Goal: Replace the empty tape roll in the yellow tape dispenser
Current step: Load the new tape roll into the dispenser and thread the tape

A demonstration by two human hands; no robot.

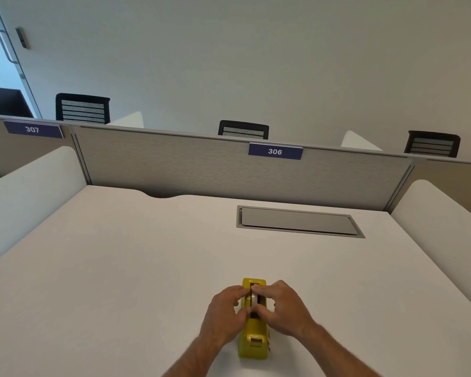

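A yellow tape dispenser (253, 341) stands on the white desk (120, 268), lengthwise away from me, near the front edge. A pale tape roll (254, 298) sits upright in its middle slot. My left hand (226, 314) pinches the roll from the left side with thumb and fingers. My right hand (282, 308) grips the same roll from the right, fingers curled over its top. Both hands hide most of the roll and the dispenser's sides.
A grey cable hatch (299, 221) is set into the desk at the back right. A grey partition (229, 164) with a "306" label closes the far edge. White side dividers (30, 191) flank the desk. Black chairs stand beyond the partition.
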